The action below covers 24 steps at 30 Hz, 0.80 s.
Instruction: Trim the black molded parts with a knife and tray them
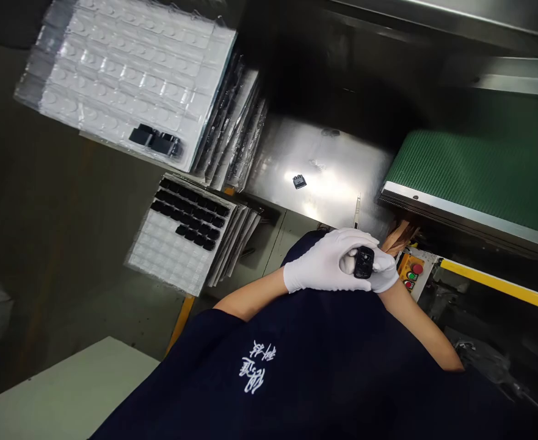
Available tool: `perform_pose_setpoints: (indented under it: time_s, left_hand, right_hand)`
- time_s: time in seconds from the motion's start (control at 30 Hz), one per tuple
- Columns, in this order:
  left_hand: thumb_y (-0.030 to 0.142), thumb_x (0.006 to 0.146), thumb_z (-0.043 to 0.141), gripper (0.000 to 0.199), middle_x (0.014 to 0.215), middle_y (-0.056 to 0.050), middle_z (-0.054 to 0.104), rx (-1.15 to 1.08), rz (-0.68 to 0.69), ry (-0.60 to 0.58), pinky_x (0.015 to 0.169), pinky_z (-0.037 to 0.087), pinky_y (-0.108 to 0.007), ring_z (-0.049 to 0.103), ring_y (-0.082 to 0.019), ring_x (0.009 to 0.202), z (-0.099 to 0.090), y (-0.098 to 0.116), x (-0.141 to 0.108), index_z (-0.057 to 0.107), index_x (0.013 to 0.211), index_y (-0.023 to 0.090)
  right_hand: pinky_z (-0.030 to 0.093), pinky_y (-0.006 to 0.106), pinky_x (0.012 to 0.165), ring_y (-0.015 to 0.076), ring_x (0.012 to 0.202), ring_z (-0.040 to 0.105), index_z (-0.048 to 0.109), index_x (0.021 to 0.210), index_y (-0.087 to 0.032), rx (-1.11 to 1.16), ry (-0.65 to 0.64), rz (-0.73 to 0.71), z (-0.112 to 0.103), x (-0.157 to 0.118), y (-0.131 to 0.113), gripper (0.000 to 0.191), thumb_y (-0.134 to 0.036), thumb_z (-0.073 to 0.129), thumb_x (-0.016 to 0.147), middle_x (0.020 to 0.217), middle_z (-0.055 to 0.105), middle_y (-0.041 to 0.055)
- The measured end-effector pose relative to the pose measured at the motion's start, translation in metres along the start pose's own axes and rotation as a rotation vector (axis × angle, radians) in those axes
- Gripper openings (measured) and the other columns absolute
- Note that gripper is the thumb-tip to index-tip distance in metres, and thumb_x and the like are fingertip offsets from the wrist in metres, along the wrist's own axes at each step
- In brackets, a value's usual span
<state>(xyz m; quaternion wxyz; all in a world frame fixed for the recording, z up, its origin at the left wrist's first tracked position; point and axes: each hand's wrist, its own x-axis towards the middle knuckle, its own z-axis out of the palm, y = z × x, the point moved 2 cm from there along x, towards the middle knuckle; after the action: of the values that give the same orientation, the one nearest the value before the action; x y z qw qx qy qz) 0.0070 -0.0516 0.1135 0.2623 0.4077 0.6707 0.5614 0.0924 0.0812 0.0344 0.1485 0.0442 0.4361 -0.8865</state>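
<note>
Both hands wear white gloves and meet close to my body, at the front edge of the metal table (273,165). A small black part (364,263) is held between them. My left hand (326,263) curves around it from the left, thumb and fingers closing on its sides. From the right, my right hand (384,269) grips the same part, its fingers partly hidden behind it. Just beyond the hands lies a slim knife-like tool (357,211). Farther off on the metal rests a small dark connector-like piece (299,181).
At upper left, a clear tray (126,73) on a stack holds a few black parts (155,140). A lower tray (172,247) has rows of black parts. A green conveyor belt (483,165) and control buttons (411,276) are on the right.
</note>
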Motion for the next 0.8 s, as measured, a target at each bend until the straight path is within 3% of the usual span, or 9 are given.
perform_pose_setpoints:
  time_s: [0.17,0.23,0.3,0.33,0.4,0.47,0.53,0.67,0.8]
  left_hand:
    - [0.036,0.079,0.085,0.059,0.140,-0.014,0.067,0.112,-0.026,0.148,0.119,0.043,-0.050,0.060,-0.033,0.135,-0.004,-0.013,-0.009,0.065,0.132,0.021]
    - [0.035,0.084,0.080,0.045,0.136,-0.012,0.069,0.082,-0.189,0.265,0.115,0.046,-0.046,0.063,-0.030,0.128,-0.008,-0.020,-0.015,0.069,0.125,0.021]
    - [0.039,0.090,0.071,0.028,0.118,-0.009,0.073,-0.053,-0.438,0.365,0.097,0.054,-0.038,0.069,-0.023,0.105,-0.010,-0.030,-0.022,0.072,0.110,0.019]
    - [0.044,0.093,0.067,0.028,0.104,-0.008,0.074,-0.159,-0.562,0.372,0.084,0.055,-0.033,0.068,-0.019,0.089,-0.011,-0.035,-0.025,0.072,0.101,0.018]
    - [0.056,0.094,0.062,0.042,0.078,-0.003,0.067,-0.406,-0.732,0.306,0.061,0.047,-0.027,0.056,-0.012,0.063,-0.009,-0.042,-0.031,0.070,0.085,0.016]
    - [0.062,0.088,0.068,0.048,0.062,0.002,0.054,-0.644,-0.792,0.255,0.050,0.035,-0.024,0.042,-0.008,0.051,-0.006,-0.047,-0.035,0.065,0.077,0.016]
    - [0.059,0.080,0.079,0.046,0.056,0.006,0.042,-0.833,-0.813,0.294,0.046,0.025,-0.023,0.032,-0.006,0.047,-0.005,-0.051,-0.038,0.063,0.075,0.017]
    - [0.047,0.077,0.085,0.039,0.057,0.007,0.040,-0.909,-0.787,0.447,0.045,0.020,-0.021,0.029,-0.005,0.047,-0.011,-0.075,-0.049,0.060,0.074,0.017]
    - [0.040,0.087,0.077,0.038,0.058,0.003,0.047,-0.577,-0.911,0.657,0.044,0.024,-0.020,0.039,-0.007,0.050,-0.049,-0.125,-0.088,0.055,0.066,0.016]
  right_hand:
    - [0.062,0.044,0.086,0.0286,0.093,0.074,0.072,0.109,-0.019,-0.187,0.186,0.009,-0.010,0.003,-0.021,0.047,-0.050,0.075,0.075,0.104,0.077,0.0097]
    - [0.061,0.041,0.086,0.0264,0.095,0.073,0.072,0.108,-0.020,-0.443,0.328,-0.032,-0.019,0.001,-0.027,0.043,-0.046,0.082,0.075,0.104,0.077,0.0070]
    - [0.061,0.040,0.087,0.0249,0.095,0.073,0.072,0.108,-0.022,-0.752,0.404,-0.131,-0.026,0.001,-0.031,0.040,-0.040,0.086,0.076,0.103,0.076,0.0057]
    - [0.060,0.040,0.089,0.0246,0.096,0.072,0.073,0.109,-0.023,-0.885,0.378,-0.219,-0.027,0.003,-0.032,0.037,-0.037,0.086,0.078,0.104,0.076,0.0057]
    - [0.059,0.042,0.093,0.0249,0.101,0.072,0.073,0.112,-0.025,-1.075,0.201,-0.443,-0.023,0.010,-0.034,0.030,-0.030,0.081,0.084,0.108,0.075,0.0066]
    - [0.058,0.044,0.095,0.0256,0.108,0.071,0.072,0.114,-0.026,-1.201,-0.029,-0.648,-0.014,0.019,-0.033,0.026,-0.024,0.073,0.089,0.112,0.075,0.0072]
    - [0.057,0.045,0.097,0.0268,0.113,0.069,0.071,0.117,-0.027,-1.327,-0.158,-0.752,-0.005,0.030,-0.030,0.026,-0.022,0.070,0.091,0.114,0.074,0.0074]
    - [0.053,0.055,0.106,0.0337,0.129,0.062,0.073,0.112,-0.024,-1.376,-0.131,-0.733,0.010,0.047,-0.022,0.022,-0.035,0.071,0.093,0.122,0.072,0.0109]
    - [0.048,0.057,0.113,0.0322,0.131,0.062,0.074,0.095,-0.022,-1.192,-0.026,-0.647,0.018,0.064,-0.014,0.022,-0.029,0.054,0.101,0.122,0.073,0.0093]
